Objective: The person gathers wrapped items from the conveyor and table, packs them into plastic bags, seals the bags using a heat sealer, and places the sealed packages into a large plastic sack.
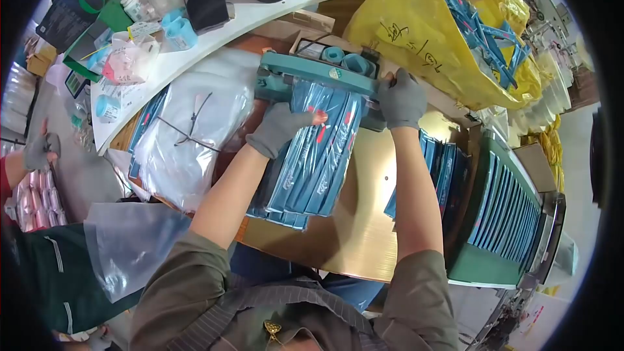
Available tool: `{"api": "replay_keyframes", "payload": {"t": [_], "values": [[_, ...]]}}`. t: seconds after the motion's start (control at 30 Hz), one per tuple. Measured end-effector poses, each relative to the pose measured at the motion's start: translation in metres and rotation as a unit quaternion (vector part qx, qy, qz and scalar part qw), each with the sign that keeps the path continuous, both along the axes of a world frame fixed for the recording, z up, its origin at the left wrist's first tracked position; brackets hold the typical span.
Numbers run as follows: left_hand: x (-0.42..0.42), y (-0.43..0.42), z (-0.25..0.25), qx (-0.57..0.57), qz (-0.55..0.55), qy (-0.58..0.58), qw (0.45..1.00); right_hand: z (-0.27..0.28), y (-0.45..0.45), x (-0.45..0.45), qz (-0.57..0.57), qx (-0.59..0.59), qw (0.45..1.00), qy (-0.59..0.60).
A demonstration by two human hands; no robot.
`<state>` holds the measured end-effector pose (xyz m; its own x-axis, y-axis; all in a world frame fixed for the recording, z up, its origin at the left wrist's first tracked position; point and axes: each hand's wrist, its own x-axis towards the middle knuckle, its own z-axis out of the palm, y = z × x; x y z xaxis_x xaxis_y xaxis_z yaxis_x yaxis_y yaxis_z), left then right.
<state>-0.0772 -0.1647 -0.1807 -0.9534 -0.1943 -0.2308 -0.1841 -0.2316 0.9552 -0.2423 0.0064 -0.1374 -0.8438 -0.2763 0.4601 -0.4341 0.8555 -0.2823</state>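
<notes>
My left hand (281, 129), in a grey glove with a bare thumb tip, grips a clear plastic bag of blue packets (318, 156); the thumb lies on top and the other fingers are partly hidden. The bag's far end lies at a teal bag sealer (318, 68). My right hand (402, 99), also gloved in grey, is closed on the right end of the sealer's long arm. More blue packets (279, 211) lie under the bag's near end.
A stack of clear bags (195, 117) lies left. Rows of blue packets (442, 172) and a green crate (494, 221) stand right. A yellow bag (422, 32) of blue pieces is behind. Tape rolls (354, 62) sit past the sealer. Another person's gloved hand (42, 149) shows far left.
</notes>
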Motion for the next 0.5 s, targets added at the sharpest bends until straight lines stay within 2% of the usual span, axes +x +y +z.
{"api": "replay_keyframes", "payload": {"t": [0.03,0.07,0.1,0.17,0.2,0.23,0.27,0.33,0.37,0.4,0.43,0.47,0.5], "values": [[0.001,0.000,0.003,0.061,0.000,0.013,0.998,0.000,-0.002,-0.001,-0.001,0.002,1.000,0.009],[0.001,-0.005,-0.004,-0.044,0.003,0.009,0.999,-0.001,-0.002,-0.004,0.007,-0.001,1.000,0.011],[-0.002,-0.005,-0.006,-0.048,0.013,0.008,0.999,-0.003,-0.001,-0.007,0.012,-0.006,1.000,0.017],[-0.001,-0.001,-0.007,0.023,0.016,0.058,0.998,0.002,-0.005,0.004,0.024,-0.008,1.000,0.012],[0.001,-0.011,-0.003,-0.030,0.005,0.024,0.999,0.011,-0.001,0.014,0.099,-0.172,0.975,-0.096],[0.006,-0.013,0.000,-0.076,-0.025,-0.011,0.997,0.011,0.020,0.029,0.146,-0.330,0.912,-0.195],[0.022,-0.010,0.021,0.096,-0.031,-0.130,0.986,-0.007,0.047,0.057,0.216,-0.313,0.905,-0.189],[0.037,-0.038,0.014,0.084,-0.129,-0.069,0.986,-0.021,0.097,0.151,0.120,-0.237,0.949,-0.167],[0.052,-0.036,0.038,0.010,-0.094,-0.099,0.991,-0.059,0.125,0.199,0.128,-0.364,0.913,-0.136],[0.062,-0.050,0.037,-0.034,-0.062,-0.101,0.992,-0.047,0.165,0.256,0.098,-0.340,0.912,-0.207],[0.076,-0.060,0.044,-0.150,-0.080,-0.042,0.984,-0.041,0.200,0.318,0.022,-0.354,0.908,-0.221],[0.089,-0.063,0.052,-0.316,-0.020,0.004,0.949,-0.045,0.232,0.381,-0.077,-0.324,0.927,-0.175],[0.104,-0.065,0.061,-0.477,0.060,0.019,0.876,-0.053,0.267,0.437,-0.170,-0.293,0.926,-0.164]]}}
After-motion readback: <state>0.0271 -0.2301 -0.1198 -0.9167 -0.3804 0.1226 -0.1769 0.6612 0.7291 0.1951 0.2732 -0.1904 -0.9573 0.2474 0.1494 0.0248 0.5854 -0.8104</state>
